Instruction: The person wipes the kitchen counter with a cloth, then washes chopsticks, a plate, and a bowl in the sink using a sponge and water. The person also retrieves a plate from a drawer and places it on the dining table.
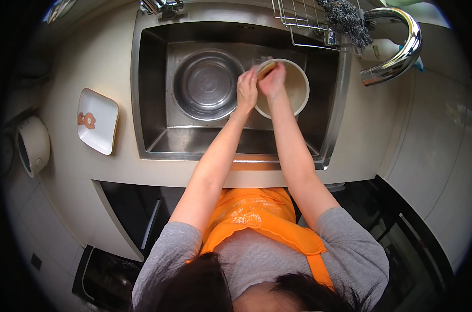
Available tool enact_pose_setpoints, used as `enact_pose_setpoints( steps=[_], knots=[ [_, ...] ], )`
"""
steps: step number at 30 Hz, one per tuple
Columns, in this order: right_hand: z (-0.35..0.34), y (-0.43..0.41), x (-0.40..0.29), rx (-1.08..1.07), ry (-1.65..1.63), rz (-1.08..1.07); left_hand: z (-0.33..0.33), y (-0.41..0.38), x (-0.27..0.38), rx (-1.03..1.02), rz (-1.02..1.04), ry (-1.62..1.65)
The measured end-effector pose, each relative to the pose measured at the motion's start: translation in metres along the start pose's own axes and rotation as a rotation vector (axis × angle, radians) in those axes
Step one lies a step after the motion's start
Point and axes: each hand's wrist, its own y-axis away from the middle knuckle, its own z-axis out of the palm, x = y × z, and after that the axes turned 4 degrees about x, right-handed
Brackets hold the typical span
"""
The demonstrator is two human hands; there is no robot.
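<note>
Both hands meet over the left rim of a round white basin [298,87] in the right part of a steel sink [204,145]. Between them is a small tan item [268,70], blurred and partly covered by fingers, so its kind is unclear. My right hand [273,81] grips it from the right. My left hand [246,90] holds its left side, with something translucent and blurred just above the fingers. To the left of my hands, a round metal basin [209,84] rests on the sink floor. The white basin's inside looks pale brown.
A white dish with a bear picture [99,123] lies on the left counter, near a cream appliance [35,146]. A curved chrome faucet [405,50] overhangs the right counter. A wire rack [302,23], grey fluffy cleaning item [345,21] and spray bottle [384,48] stand behind.
</note>
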Motion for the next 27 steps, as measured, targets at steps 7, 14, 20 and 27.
enact_pose_setpoints(
  steps=[7, 14, 20, 27],
  knots=[
    [-0.055, 0.069, 0.006, -0.184, 1.361, -0.035, 0.014, 0.001, 0.003, 0.162, 0.18, -0.114],
    [-0.021, 0.095, -0.103, -0.688, 3.265, -0.143, 0.01, 0.002, 0.022, 0.164, 0.148, -0.295],
    [-0.018, 0.017, -0.139, -1.555, 3.223, -1.91, 0.011, -0.001, 0.019, 0.157, 0.163, -0.323],
    [-0.062, 0.099, -0.086, -0.719, 3.031, -0.406, 0.014, 0.001, 0.019, 0.194, 0.118, -0.311]
  ],
)
